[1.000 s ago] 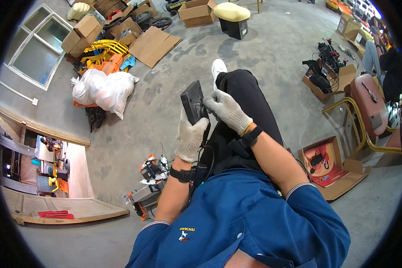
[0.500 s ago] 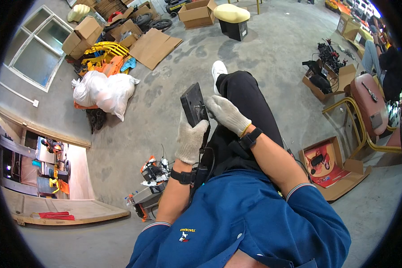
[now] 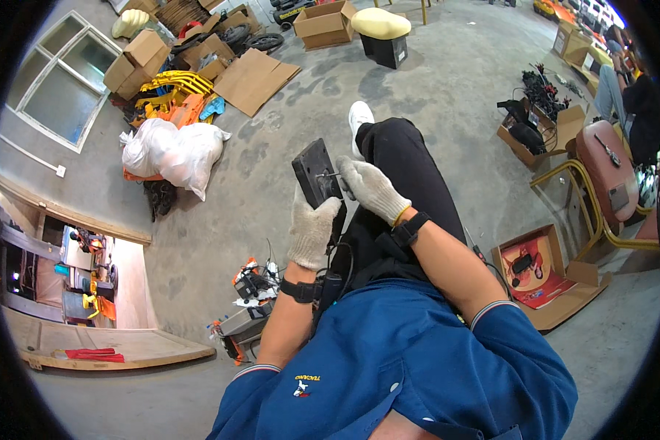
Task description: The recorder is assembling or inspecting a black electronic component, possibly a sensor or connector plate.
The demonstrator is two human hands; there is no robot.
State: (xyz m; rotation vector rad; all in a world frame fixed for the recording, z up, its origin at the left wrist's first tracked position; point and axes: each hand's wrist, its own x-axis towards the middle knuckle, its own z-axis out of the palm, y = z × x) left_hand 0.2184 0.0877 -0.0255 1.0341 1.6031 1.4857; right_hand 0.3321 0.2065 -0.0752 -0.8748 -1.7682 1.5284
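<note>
Right fingers: gloved fingertips [image 3: 347, 176] pinch a small metal part, seemingly a screw or short tool, too small to tell which, at the face of the dark flat panel [image 3: 313, 170].
Right hand: the right hand [image 3: 372, 191] wears a white knit glove with a yellow cuff and lies over the panel's right edge, closed on that small part; a black strap circles the wrist.
Left fingers: wrapped round the panel's lower end from below, clasping it firmly.
Left hand: the left hand [image 3: 312, 229], in a matching white knit glove, bears the panel; a black wristband sits on the wrist.
Panel position: held tilted in front of the person, above the raised black-trousered knee [image 3: 407, 165], between both hands, clear of the floor.
Body: blue polo shirt [image 3: 411, 359]; white shoe [image 3: 359, 117] on the concrete floor [image 3: 447, 81] beyond the knee.
Floor, left of person: a cluster of small tools and orange-and-black devices [image 3: 251, 282] near the left elbow; white filled sacks [image 3: 170, 148] farther off, with yellow and orange plastic parts [image 3: 170, 99] and flattened cardboard [image 3: 255, 77] behind them.
Floor, right of person: an open cardboard box with red lining [image 3: 537, 270] near the right arm; another open box of dark parts [image 3: 535, 128] beyond; a yellow-framed chair [image 3: 601, 176] beside it.
Far side: a cushioned stool [image 3: 381, 33].
</note>
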